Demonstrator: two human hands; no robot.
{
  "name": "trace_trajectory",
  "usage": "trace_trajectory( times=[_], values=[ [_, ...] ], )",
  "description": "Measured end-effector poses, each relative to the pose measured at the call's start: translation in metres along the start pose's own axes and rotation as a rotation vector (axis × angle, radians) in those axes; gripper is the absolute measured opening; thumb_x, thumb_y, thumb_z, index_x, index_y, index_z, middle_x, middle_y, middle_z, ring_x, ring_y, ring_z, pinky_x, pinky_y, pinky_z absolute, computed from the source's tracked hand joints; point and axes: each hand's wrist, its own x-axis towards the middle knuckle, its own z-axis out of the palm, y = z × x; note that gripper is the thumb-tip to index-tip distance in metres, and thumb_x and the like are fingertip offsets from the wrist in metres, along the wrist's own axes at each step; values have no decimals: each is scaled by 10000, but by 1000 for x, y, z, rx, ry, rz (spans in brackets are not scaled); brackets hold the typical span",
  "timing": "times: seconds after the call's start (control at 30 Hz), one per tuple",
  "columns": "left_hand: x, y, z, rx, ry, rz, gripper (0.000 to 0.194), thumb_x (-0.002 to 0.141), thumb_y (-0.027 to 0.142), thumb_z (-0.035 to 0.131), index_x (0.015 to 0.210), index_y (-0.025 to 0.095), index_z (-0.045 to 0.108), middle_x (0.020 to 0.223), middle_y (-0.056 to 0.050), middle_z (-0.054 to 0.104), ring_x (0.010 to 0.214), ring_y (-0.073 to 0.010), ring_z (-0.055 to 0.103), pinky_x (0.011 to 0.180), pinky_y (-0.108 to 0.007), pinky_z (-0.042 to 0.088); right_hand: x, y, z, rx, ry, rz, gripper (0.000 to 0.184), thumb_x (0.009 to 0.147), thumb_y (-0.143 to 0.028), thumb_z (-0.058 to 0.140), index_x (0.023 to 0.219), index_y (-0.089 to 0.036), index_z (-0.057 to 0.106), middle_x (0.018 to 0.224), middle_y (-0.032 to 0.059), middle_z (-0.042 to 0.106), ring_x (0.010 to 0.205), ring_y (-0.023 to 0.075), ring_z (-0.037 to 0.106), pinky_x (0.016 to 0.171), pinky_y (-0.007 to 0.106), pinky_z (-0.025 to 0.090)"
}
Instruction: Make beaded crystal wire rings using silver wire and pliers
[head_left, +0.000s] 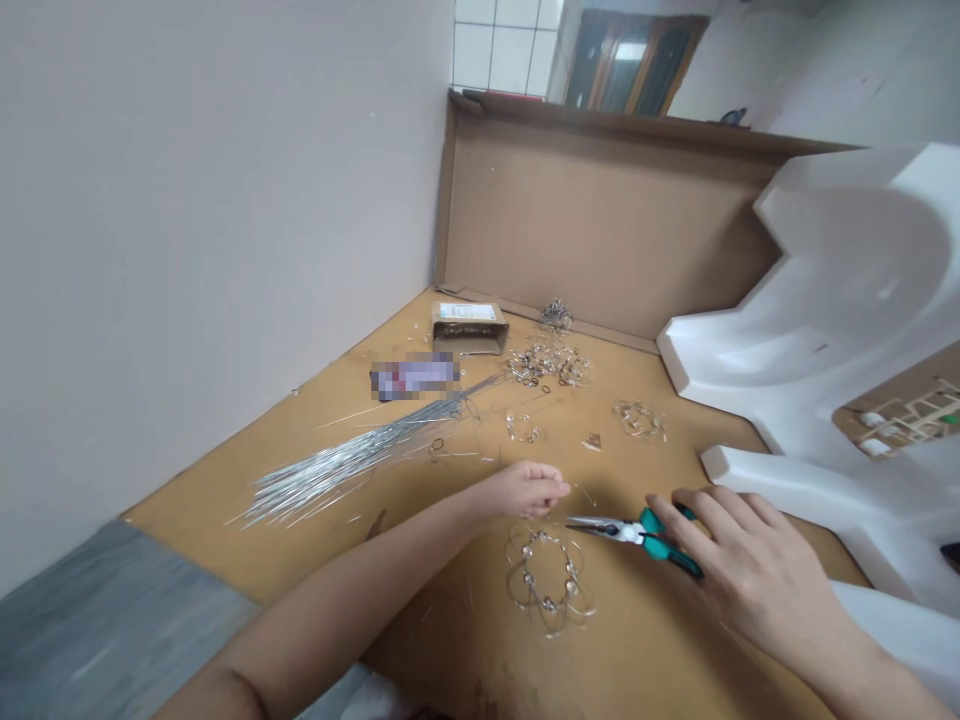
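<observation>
Pale wall (225, 200) takes up the whole left of my feed, and a tan work surface (225, 480) runs out from it. What are you seeing on the right, over there?

"Big white moulded piece (720, 360) with curvy edges, plus a cardboard panel (600, 220) standing across the back. White tiles (502, 45) and a brown-framed opening (630, 60) show beyond that."

Yep, matches mine. Next size down I get a fanned bundle of silvery wires (360, 460), angled across the left side.

"And the hands?"

Right hand (757, 560) is curled round the green handles of some pliers, fingers bent over the grips. Left hand (531, 490) is closed up, thumb and fingertips pressed together just beyond the plier tips. Might be pinching a bit of wire, but honestly I can't tell from my end.

"Okay, smaller stuff?"

Small open box (469, 325) near the panel, blurred-out packet (415, 377) in front of it, loose heap of bent wire bits (551, 365) to their right. The pliers (628, 531) point left, toward the pinched fingers. Looped wire ring (550, 605) lies flat just below the left hand and plier tips, no hand on it.

"Any others?"

One more looped piece (639, 420) farther back on the right, and a small curved one (521, 430) beyond the left hand.
</observation>
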Motion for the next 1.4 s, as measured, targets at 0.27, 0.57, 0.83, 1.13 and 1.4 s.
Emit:
trace_trajectory(
  times=[0.27, 0.57, 0.83, 1.13, 1.4],
  values=[
    [2, -4, -4, -57, -54, -2, 344, 687, 422, 583, 559, 161, 400, 389, 102, 272, 349, -26, 215, 387, -191, 126, 4, 0, -2, 4, 30, -34, 281, 815, -112, 349, 978, -169, 571, 815, 91, 592, 726, 207, 487, 642, 329, 327],
    [0, -5, -2, 214, 15, 101, 336, 773, 430, 463, 588, 163, 376, 488, 73, 326, 433, -45, 262, 440, -195, 206, 6, -1, 2, 126, 8, 10, 229, 797, -147, 395, 923, -199, 579, 732, 53, 586, 674, 179, 506, 634, 301, 339],
    [-9, 0, 1, 974, -30, 521, 272, 837, 254, 381, 589, 159, 326, 637, 30, 369, 596, -76, 347, 570, -208, 268, 0, -9, 14, 450, -446, 291, 286, 626, -156, 498, 867, -280, 587, 784, 8, 617, 634, 183, 590, 536, 261, 371],
    [-3, -4, -4, 668, 14, 354, 315, 849, 364, 384, 623, 146, 407, 602, 43, 370, 568, -66, 346, 543, -191, 285, -12, -8, 24, 698, -455, 601, 264, 721, -247, 430, 961, -255, 537, 783, -7, 635, 636, 157, 596, 571, 240, 423],
    [-4, -4, -5, 165, -96, 194, 364, 785, 483, 461, 669, 139, 459, 565, 42, 413, 491, -53, 365, 482, -180, 299, -39, -4, 44, 354, -218, 442, 195, 749, -310, 464, 906, -279, 575, 672, -2, 623, 495, 162, 576, 413, 234, 330]
  ],
)
